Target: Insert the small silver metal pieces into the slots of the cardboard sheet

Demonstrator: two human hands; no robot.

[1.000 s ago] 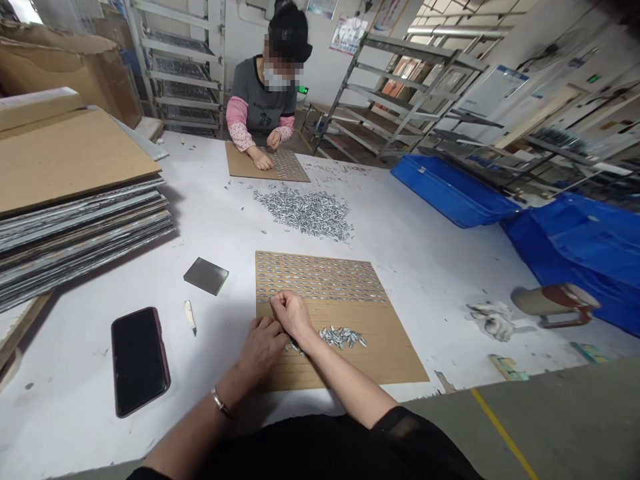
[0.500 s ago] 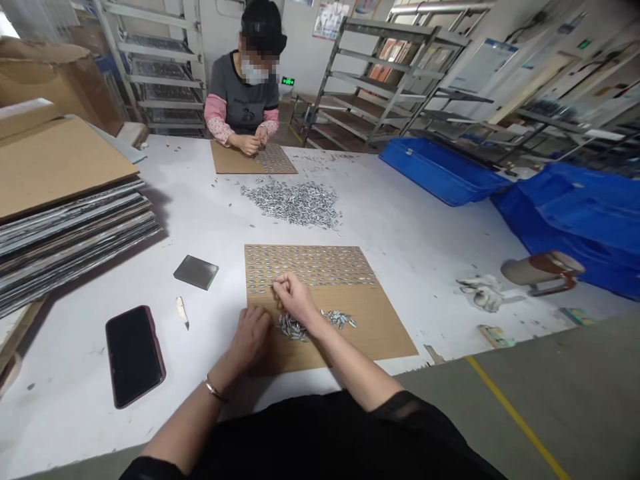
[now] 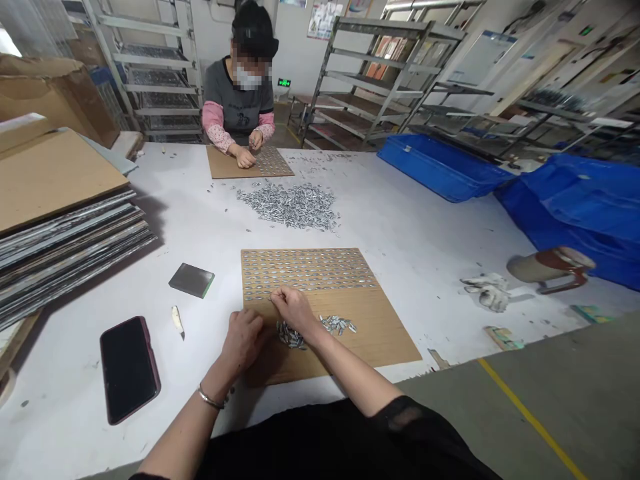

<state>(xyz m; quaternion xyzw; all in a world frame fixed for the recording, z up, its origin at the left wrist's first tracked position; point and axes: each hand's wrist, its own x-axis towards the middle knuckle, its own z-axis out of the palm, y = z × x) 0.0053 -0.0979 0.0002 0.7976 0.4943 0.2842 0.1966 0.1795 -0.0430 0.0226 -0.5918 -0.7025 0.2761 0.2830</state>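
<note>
A brown board [image 3: 350, 340] lies before me, its far part covered with rows of small silver leaf-shaped pieces [image 3: 300, 270]. My right hand [image 3: 294, 311] reaches over the board, thumb and forefinger pinched on a small silver piece at the left end of the nearest row; the fingers mostly hide it. Beneath and beside that wrist sits a loose pile of silver pieces [image 3: 291, 335]. My left hand [image 3: 243, 337] rests at the board's left edge with curled fingers, left of the pile. Whatever those fingers hold is hidden.
A larger heap of silver pieces [image 3: 293, 205] lies mid-table. Across it, a co-worker [image 3: 239, 100] handles another board [image 3: 225, 163]. At left are a phone [image 3: 129, 370], a small knife [image 3: 177, 322], a dark block [image 3: 191, 280] and stacked boards [image 3: 65, 233]. Blue bins [image 3: 440, 167] and a mug [image 3: 543, 267] stand right.
My right hand stays at the left end of the nearest row, still pinched. My left hand has shifted slightly left. The co-worker's hands have moved apart. The whole view has shifted a little.
</note>
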